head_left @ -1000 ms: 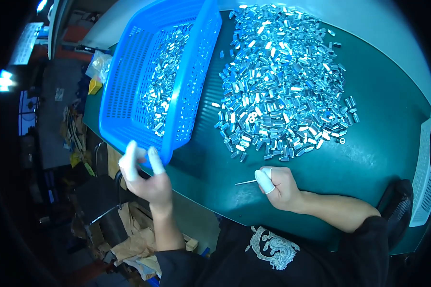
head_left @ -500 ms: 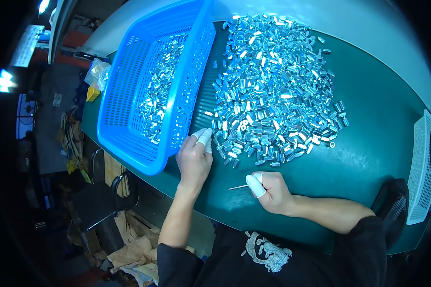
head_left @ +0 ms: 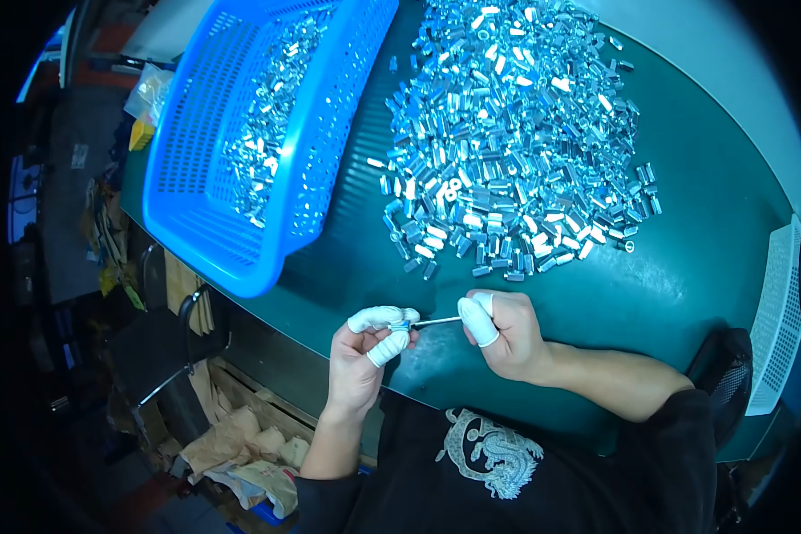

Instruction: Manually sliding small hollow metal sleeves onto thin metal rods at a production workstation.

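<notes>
My left hand [head_left: 362, 354], with white finger cots on thumb and fingers, pinches a small shiny metal hex standoff [head_left: 400, 327]. Opposite it, my right hand [head_left: 507, 336], also with white cots on thumb and forefinger, grips a thin metal rod [head_left: 438, 320]. The rod's left tip meets the standoff; whether it goes inside is too small to tell. Both hands are over the near part of the green table. Beyond them lies a wide heap of similar silvery metal standoffs [head_left: 516, 151].
A blue perforated basket [head_left: 267, 258] with more metal pieces in it stands at the table's left. On the green tabletop [head_left: 685, 258], a white perforated tray [head_left: 774, 320] is at the far right. A black chair [head_left: 173, 356] and crumpled brown paper [head_left: 231, 445] are below left.
My left hand has drawn back from the heap's near-left edge with a standoff and brought it to the rod's tip. My right hand has stayed nearly in place, and the view has shifted.
</notes>
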`<state>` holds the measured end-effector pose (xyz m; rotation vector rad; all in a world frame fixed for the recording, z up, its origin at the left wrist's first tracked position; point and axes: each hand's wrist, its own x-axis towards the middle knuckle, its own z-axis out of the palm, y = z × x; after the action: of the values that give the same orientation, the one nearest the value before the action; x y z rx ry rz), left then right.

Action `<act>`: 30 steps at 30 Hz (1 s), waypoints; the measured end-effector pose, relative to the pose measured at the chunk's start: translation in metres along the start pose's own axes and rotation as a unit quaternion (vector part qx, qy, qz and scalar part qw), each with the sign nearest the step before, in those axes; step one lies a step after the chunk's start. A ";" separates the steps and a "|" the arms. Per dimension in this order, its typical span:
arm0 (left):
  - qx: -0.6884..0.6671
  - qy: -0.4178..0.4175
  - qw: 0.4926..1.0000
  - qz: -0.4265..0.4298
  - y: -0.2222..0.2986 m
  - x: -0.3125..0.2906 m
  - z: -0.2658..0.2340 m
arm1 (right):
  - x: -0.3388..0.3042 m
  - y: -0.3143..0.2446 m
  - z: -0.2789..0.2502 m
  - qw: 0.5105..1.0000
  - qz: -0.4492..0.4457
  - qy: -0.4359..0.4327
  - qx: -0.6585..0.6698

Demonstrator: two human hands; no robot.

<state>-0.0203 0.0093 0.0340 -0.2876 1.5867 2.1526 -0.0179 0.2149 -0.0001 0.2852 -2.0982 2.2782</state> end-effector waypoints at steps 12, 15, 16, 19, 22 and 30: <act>0.105 -0.060 0.992 0.025 -0.011 -0.002 0.006 | -0.005 0.006 0.001 0.999 -0.009 -0.039 -0.024; 0.069 -0.050 0.995 0.050 -0.022 0.001 0.012 | -0.005 0.001 0.000 1.000 0.001 -0.017 -0.004; 0.071 -0.054 0.995 0.049 -0.024 0.001 0.013 | -0.005 -0.001 0.000 1.000 0.000 -0.013 -0.004; 0.130 -0.036 0.986 0.100 -0.026 0.002 0.016 | -0.007 -0.002 0.000 1.000 0.003 -0.006 0.012; 0.084 -0.068 0.989 0.102 -0.025 0.005 0.027 | -0.011 0.003 0.000 0.999 -0.018 -0.031 -0.002; 0.222 -0.070 0.964 0.127 -0.008 0.014 0.032 | -0.002 0.000 -0.002 0.999 0.002 -0.017 0.031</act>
<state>-0.0255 0.0445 0.0314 0.2189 2.0483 1.8656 -0.0160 0.2167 -0.0009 0.3232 -2.0480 2.3610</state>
